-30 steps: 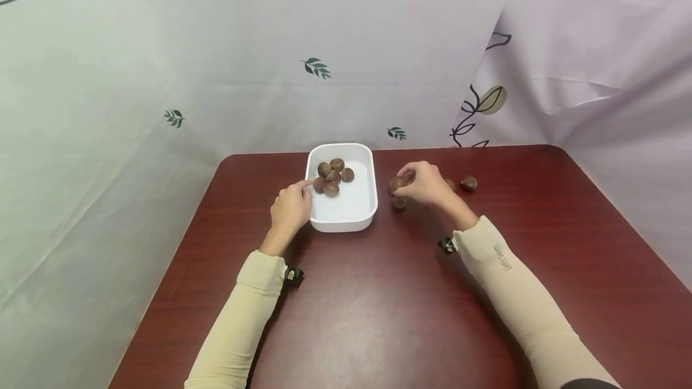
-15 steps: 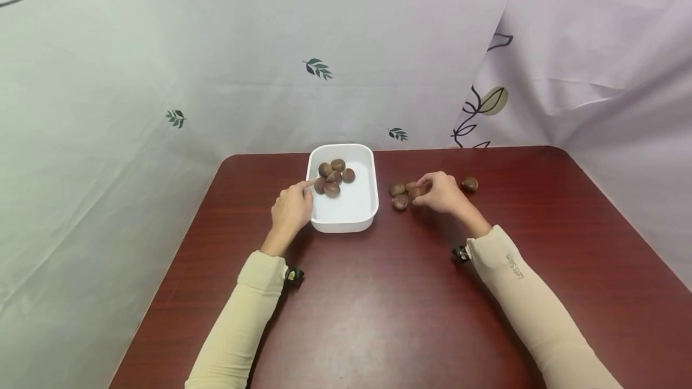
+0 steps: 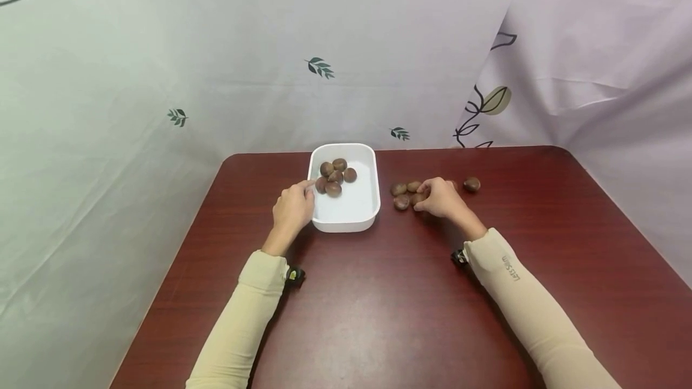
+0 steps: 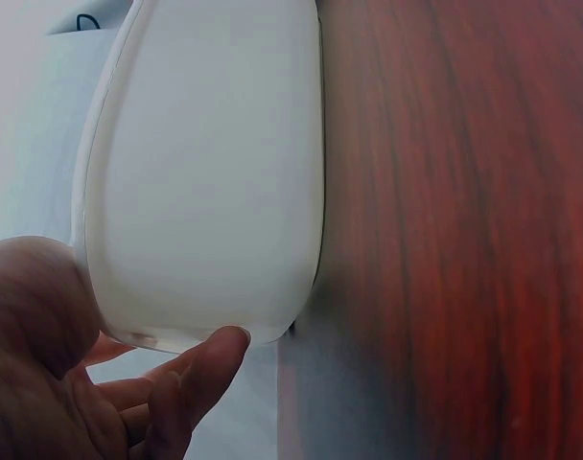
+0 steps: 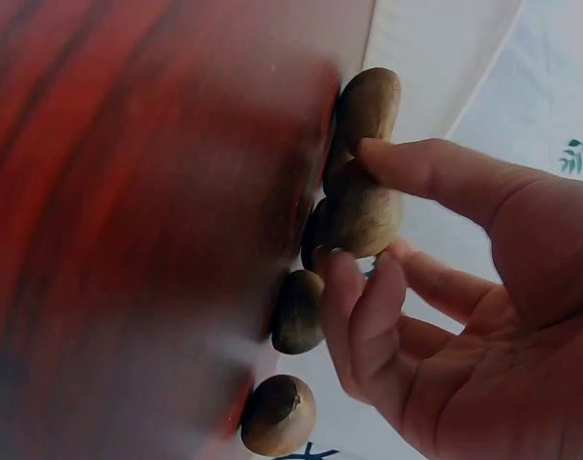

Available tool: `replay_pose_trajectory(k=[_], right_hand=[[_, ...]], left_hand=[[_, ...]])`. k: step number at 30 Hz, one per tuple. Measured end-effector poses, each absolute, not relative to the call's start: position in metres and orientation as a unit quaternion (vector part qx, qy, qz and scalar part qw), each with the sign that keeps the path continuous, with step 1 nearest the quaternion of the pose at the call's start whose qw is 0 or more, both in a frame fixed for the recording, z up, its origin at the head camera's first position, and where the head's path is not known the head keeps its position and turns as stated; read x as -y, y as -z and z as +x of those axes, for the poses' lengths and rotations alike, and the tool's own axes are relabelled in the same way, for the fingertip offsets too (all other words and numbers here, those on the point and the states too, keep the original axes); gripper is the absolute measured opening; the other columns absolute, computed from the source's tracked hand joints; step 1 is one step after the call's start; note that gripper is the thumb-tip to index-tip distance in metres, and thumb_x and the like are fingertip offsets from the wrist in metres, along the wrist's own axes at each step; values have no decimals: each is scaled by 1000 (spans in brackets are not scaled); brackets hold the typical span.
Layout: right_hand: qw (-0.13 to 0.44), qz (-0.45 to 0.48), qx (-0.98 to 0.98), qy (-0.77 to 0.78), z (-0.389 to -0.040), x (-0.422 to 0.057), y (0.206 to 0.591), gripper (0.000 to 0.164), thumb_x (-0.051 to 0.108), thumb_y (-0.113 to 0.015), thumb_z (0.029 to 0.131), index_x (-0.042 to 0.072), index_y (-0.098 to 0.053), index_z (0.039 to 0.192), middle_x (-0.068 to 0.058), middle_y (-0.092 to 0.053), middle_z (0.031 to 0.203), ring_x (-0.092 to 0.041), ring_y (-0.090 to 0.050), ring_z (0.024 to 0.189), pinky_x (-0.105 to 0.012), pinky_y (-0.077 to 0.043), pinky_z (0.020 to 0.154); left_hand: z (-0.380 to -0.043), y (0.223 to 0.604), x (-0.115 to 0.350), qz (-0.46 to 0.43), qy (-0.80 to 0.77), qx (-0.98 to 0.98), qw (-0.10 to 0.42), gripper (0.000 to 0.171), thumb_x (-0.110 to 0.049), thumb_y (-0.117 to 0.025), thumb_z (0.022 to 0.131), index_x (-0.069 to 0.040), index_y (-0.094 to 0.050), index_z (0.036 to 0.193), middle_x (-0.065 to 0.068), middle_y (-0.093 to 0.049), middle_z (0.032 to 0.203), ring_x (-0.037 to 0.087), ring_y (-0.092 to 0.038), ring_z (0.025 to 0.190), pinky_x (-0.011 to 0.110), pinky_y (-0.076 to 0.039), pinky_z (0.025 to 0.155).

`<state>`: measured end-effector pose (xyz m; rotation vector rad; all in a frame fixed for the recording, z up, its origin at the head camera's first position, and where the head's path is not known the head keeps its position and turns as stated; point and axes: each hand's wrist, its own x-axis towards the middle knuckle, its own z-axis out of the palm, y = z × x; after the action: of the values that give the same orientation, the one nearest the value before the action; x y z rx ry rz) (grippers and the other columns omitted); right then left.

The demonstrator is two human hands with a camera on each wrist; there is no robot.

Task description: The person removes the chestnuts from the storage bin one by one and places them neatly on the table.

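In the head view my left hand (image 3: 292, 209) holds the near-left rim of a white rectangular tray (image 3: 346, 217). The left wrist view has its fingers and thumb around the tray's end (image 4: 200, 192). Several brown chestnuts (image 3: 333, 189) are bunched in the tray's left and back part. To the right of the tray, my right hand (image 3: 439, 198) pinches a chestnut (image 5: 368, 220) between thumb and fingertips, low at the tabletop. That chestnut sits against another chestnut (image 5: 370, 103), within a small cluster that includes a chestnut (image 3: 399, 189) at its back left.
Two more chestnuts lie right of the cluster: a far-right chestnut (image 3: 472, 184) and a chestnut (image 3: 452, 185) partly behind my right hand. Everything rests on a dark red wooden table (image 3: 346, 317). A pale curtain (image 3: 248, 77) with leaf prints hangs along the back edge.
My right hand released a chestnut at the cluster's back left, moved right, and brought another chestnut to the cluster's near right. My left hand has stayed on the tray.
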<state>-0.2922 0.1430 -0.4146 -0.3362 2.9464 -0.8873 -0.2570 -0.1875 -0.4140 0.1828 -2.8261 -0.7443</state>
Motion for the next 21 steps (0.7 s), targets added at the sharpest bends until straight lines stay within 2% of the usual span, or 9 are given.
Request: replay_pose_trajectory(k=[6, 14, 21], right_hand=[[30, -105, -954, 278, -292, -143, 417, 33, 16, -80, 67, 3, -67, 95, -12, -66, 95, -38, -49, 94, -44, -42, 81], [39, -100, -955, 277, -294, -141, 419, 35, 14, -81, 66, 4, -66, 96, -11, -66, 91, -39, -47, 97, -45, -42, 81], [42, -99, -954, 278, -294, -141, 420, 36, 14, -81, 66, 4, -65, 97, -10, -64, 86, -34, -48, 89, -41, -43, 76]], left_hand=[[-257, 415, 187, 62, 252, 960, 109, 33, -29, -44, 93, -27, -61, 122, 10, -64, 113, 36, -62, 91, 52, -45, 68], [-257, 414, 188, 63, 251, 960, 106, 34, -29, -44, 93, -27, -60, 122, 10, -63, 114, 36, -62, 92, 52, -45, 68], [-256, 414, 188, 60, 254, 960, 103, 34, -29, -44, 93, -26, -60, 123, 10, -64, 114, 36, -62, 92, 52, -45, 68]])
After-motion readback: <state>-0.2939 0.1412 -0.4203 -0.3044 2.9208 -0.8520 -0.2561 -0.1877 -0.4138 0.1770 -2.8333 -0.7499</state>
